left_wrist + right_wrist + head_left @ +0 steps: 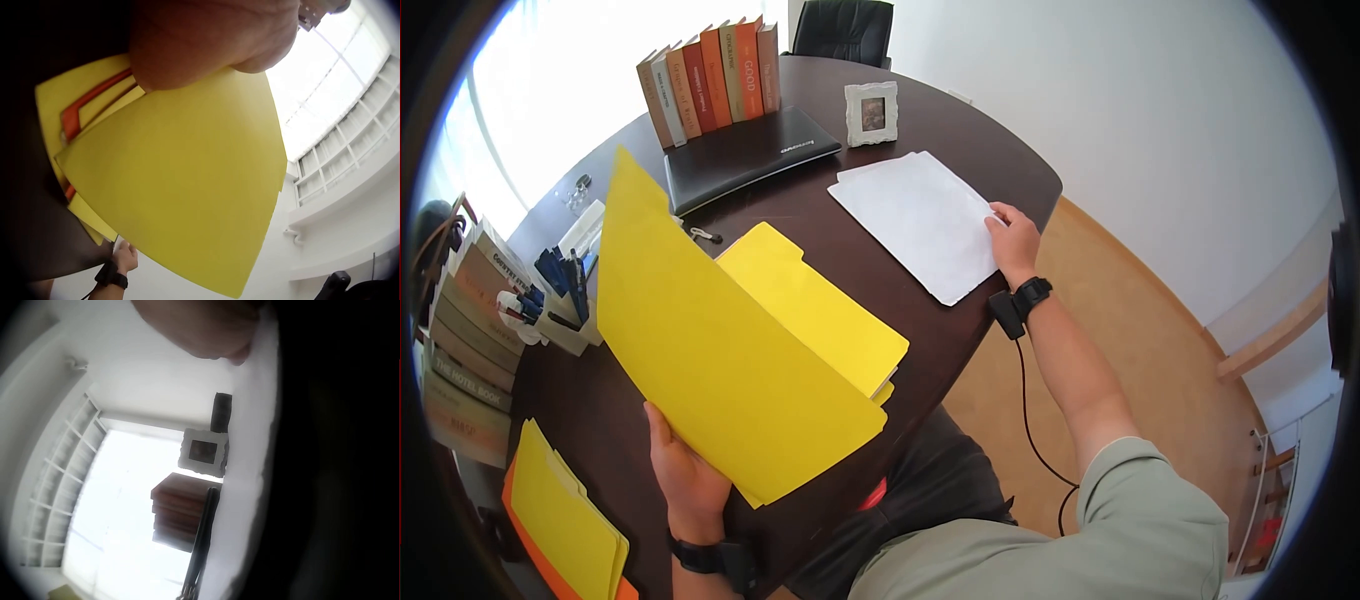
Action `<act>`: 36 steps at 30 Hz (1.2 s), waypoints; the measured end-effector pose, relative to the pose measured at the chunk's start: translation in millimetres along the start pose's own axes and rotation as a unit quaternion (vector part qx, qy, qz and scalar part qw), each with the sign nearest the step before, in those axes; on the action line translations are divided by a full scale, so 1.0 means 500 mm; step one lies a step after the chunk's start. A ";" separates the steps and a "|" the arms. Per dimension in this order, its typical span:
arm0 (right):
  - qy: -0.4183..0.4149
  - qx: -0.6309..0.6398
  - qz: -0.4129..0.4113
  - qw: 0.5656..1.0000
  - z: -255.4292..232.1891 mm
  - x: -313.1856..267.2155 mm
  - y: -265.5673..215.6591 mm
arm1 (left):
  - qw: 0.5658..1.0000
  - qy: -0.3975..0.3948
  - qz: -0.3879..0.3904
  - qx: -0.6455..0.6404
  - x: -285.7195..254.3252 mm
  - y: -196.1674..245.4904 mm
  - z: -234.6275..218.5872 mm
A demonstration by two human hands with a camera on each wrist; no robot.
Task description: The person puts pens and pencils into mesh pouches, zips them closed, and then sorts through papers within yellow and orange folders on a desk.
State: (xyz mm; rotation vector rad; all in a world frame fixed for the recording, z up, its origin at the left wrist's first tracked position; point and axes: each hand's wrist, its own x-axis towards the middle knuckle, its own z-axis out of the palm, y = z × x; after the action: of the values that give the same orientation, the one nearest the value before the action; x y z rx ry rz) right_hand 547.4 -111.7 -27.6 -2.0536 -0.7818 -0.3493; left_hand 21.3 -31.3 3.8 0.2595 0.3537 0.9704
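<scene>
A yellow file folder (710,360) stands opened in the head view, its front cover raised at a slant over the table. My left hand (687,468) holds that cover by its lower left edge, thumb up along it. Inside and behind the cover shows the folder's tabbed back half (810,300). To the right, my right hand (1015,242) pinches the right edge of a small stack of white paper sheets (915,225), thumb on top and the other fingers partly hidden. In the left wrist view, something orange (100,97) shows between yellow layers beside the cover.
A black laptop (750,155), a row of upright books (715,80) and a white picture frame (871,113) stand at the back. At left are a pen holder (565,325) and stacked books (470,330). More yellow and orange folders (565,520) lie at the lower left.
</scene>
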 end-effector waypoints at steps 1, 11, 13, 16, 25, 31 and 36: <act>-0.004 0.005 0.005 1.000 0.001 -0.003 0.001 | 1.000 0.001 0.000 0.001 0.000 0.000 -0.002; 0.134 -0.044 -0.030 0.990 0.009 0.008 0.033 | 0.999 -0.046 -0.014 0.018 0.002 0.002 -0.009; 0.187 -0.038 -0.053 0.980 0.003 -0.004 0.024 | 0.999 -0.043 -0.011 0.010 0.002 0.005 -0.016; 0.192 0.049 -0.130 0.971 -0.015 -0.057 -0.027 | 1.000 -0.018 -0.006 -0.001 0.003 0.003 -0.013; -0.202 0.114 -0.215 0.948 -0.025 -0.322 -0.297 | 1.000 0.014 0.000 0.019 0.001 0.005 -0.008; -0.248 0.118 -0.199 0.941 -0.017 -0.345 -0.314 | 1.000 -0.001 0.002 0.004 0.006 0.011 -0.023; -0.262 0.160 -0.190 0.933 -0.028 -0.342 -0.312 | 1.000 0.010 0.007 0.017 0.008 0.010 -0.019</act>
State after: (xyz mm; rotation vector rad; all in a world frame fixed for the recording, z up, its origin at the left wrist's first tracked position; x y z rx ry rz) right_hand 316.7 -127.2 -6.7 -1.6874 -1.4660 0.1287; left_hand 15.6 -24.6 -3.8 0.2839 0.3876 0.9808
